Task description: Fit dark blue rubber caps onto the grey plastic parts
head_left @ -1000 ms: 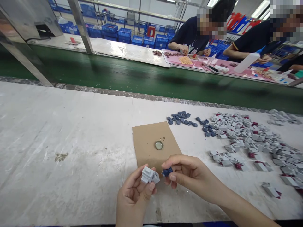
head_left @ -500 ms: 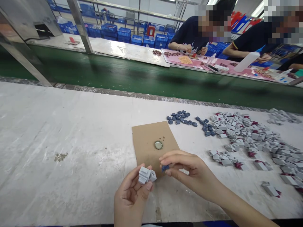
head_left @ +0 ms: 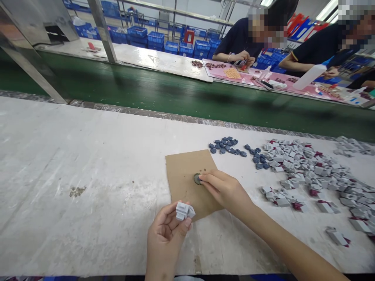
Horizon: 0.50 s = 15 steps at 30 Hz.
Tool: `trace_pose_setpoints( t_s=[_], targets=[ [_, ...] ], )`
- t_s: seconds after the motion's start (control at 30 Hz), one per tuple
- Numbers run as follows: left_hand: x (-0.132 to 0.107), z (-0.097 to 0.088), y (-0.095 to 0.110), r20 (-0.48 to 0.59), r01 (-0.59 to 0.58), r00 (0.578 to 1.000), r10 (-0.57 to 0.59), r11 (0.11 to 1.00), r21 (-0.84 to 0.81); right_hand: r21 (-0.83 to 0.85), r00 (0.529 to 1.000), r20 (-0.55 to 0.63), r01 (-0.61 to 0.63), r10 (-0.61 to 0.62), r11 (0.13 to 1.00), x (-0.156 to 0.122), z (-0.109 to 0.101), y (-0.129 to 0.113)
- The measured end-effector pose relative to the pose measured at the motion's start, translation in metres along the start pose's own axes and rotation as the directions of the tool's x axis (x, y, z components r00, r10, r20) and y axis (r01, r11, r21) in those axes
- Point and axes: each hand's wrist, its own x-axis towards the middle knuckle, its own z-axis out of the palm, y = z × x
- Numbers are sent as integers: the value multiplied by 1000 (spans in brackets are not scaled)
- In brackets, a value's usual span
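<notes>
Between the thumb and fingers of my left hand is a light grey plastic part with blocky steps, held above the table at the near edge of a brown cardboard sheet. My right hand reaches over the cardboard, its fingers pinched at a bottle cap that lies there with its hollow side up. A small dark blue piece is in that pinch, mostly hidden by the fingertips at the cap. Dark specks lie on the cardboard just behind the cap.
Small dark blue pieces lie beyond the cardboard. A wide heap of grey parts, some with dark red bits, spreads on the right. Past the table's far edge runs a green conveyor belt. Two co-workers sit across it near a white bottle.
My right hand has moved forward, away from the grey part, and lowered the blue piece to the bottle cap. The left hand keeps its hold with little movement.
</notes>
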Motion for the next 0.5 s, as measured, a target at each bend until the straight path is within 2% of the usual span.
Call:
trace_pose_setpoints(
  t_s=[0.17, 0.27, 0.37, 0.43, 0.5],
  targets=[
    [0, 0, 3, -1, 6, 1000, -6, 999, -40, 25, 999, -37, 1, 0, 1000, 6, -6, -3],
    [-1, -1, 5, -10, -3, 1000, 2, 998, -55, 141, 993, -76, -80, 92, 987, 7, -20, -20],
    [-5, -1, 7, -3, -21, 1000, 21, 998, -61, 401, 974, -7, -203, 225, 893, 6, -34, -46],
    [-9, -1, 7, 8, -46, 999, 47, 996, -70, 533, 970, 37, -224, 242, 816, 5, -39, -60],
    [-12, 1, 7, 14, -77, 997, 78, 993, -91, 592, 973, 32, -202, 227, 780, 4, -40, -70]
  ],
)
